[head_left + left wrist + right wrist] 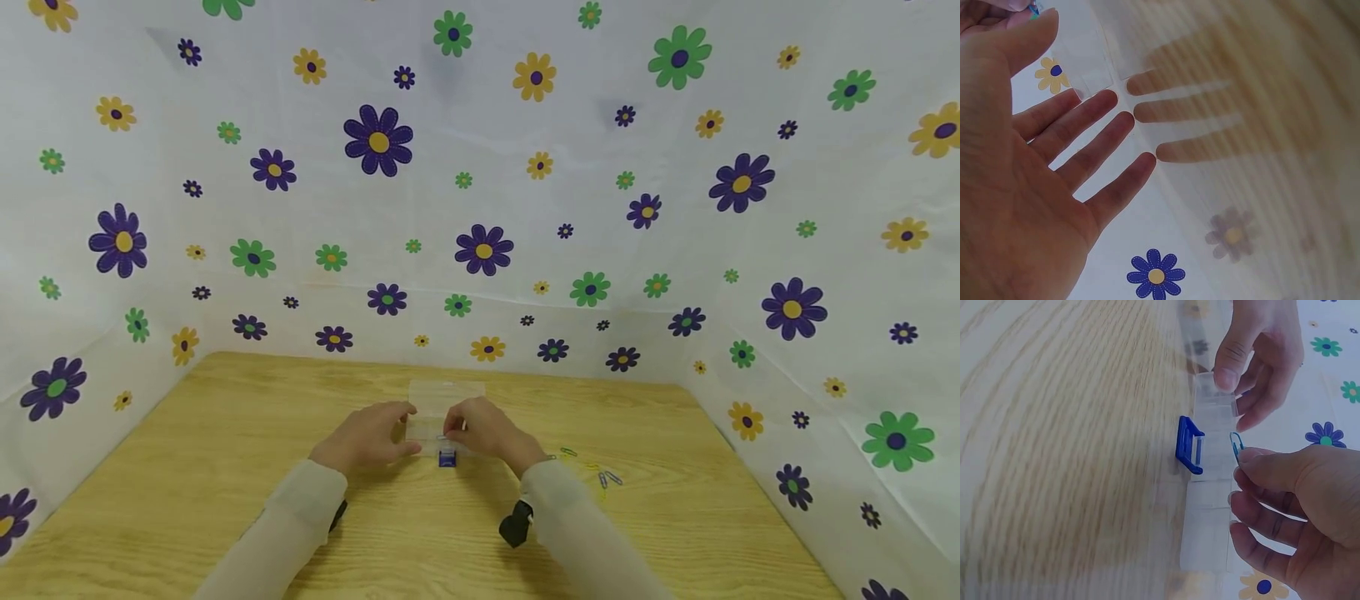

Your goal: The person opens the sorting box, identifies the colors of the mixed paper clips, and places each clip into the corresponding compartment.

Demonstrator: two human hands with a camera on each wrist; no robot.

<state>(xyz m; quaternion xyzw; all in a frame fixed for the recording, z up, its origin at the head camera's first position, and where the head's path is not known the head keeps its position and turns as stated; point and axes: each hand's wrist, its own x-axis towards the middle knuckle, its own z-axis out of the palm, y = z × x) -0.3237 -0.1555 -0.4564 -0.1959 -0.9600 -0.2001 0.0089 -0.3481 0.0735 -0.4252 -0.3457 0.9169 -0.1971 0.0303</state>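
Observation:
A clear plastic box (pixel 1207 525) with a blue latch (pixel 1184 447) on its front stands on the table. Its transparent lid (pixel 446 389) is raised at the back. My right hand (pixel 487 429) is over the box and pinches a blue-green paper clip (pixel 1235 445) between thumb and fingertips. At the box's left end is my left hand (pixel 367 435), its thumb at the front corner. In the left wrist view the left hand's fingers (pixel 1110 194) are straight and spread, and hold nothing.
Several loose paper clips (pixel 613 477), yellow, green and bluish, lie on the wooden table (pixel 247 417) to the right of the right forearm. A white sheet (pixel 420 217) printed with flowers surrounds the table at the back and both sides.

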